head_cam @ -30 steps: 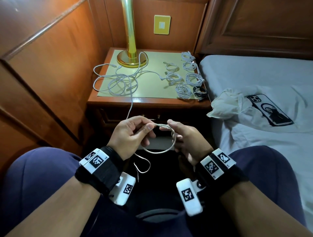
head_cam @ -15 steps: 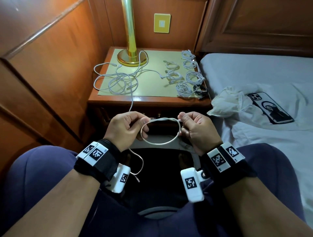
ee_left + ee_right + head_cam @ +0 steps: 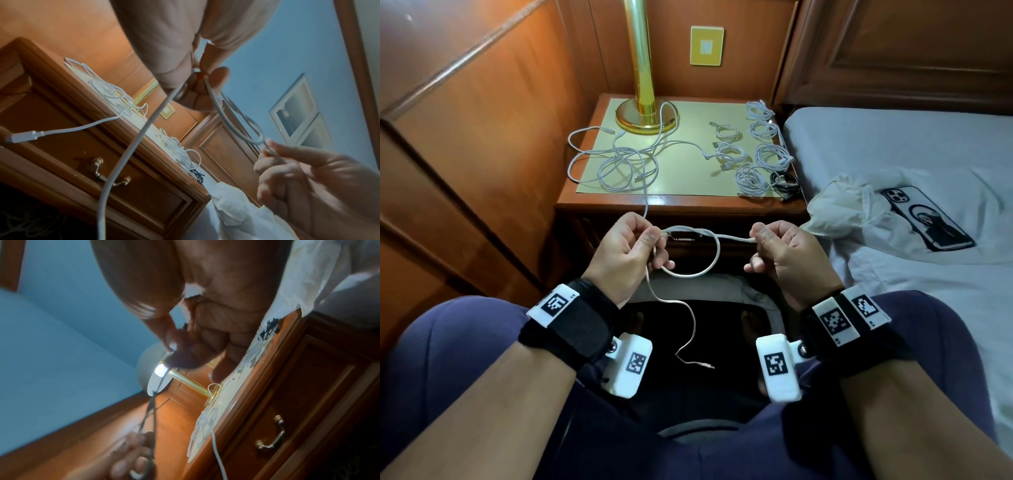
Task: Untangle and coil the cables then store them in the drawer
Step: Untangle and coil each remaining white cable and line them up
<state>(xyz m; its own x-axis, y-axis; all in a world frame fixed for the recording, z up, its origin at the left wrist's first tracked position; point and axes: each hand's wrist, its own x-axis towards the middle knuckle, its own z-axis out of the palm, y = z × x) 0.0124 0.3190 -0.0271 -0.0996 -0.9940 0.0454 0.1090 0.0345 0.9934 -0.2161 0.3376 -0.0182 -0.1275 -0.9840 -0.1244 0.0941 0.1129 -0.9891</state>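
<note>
I hold a white cable (image 3: 714, 255) in front of the nightstand. My left hand (image 3: 643, 241) pinches it at a small loop between thumb and fingers. My right hand (image 3: 763, 240) pinches the stretch running rightward from that loop. One tail hangs down between my knees, ending in a plug (image 3: 707, 366). The cable climbs from my left hand to a loose white tangle (image 3: 619, 168) on the nightstand top. Several coiled white cables (image 3: 751, 154) and a black coil (image 3: 786, 181) lie at the top's right side. The drawer (image 3: 102, 172) with its brass handle is closed.
A brass lamp (image 3: 645, 113) stands at the back of the nightstand (image 3: 688, 204). The bed (image 3: 893, 144) lies to the right, with a crumpled plastic bag (image 3: 839, 212) and a phone (image 3: 924, 216) on it. A wood-panelled wall (image 3: 482, 137) runs along the left.
My hands rose and drew apart, stretching the cable between them. The loop shrank toward my left hand, and the hanging tail dropped lower between my knees.
</note>
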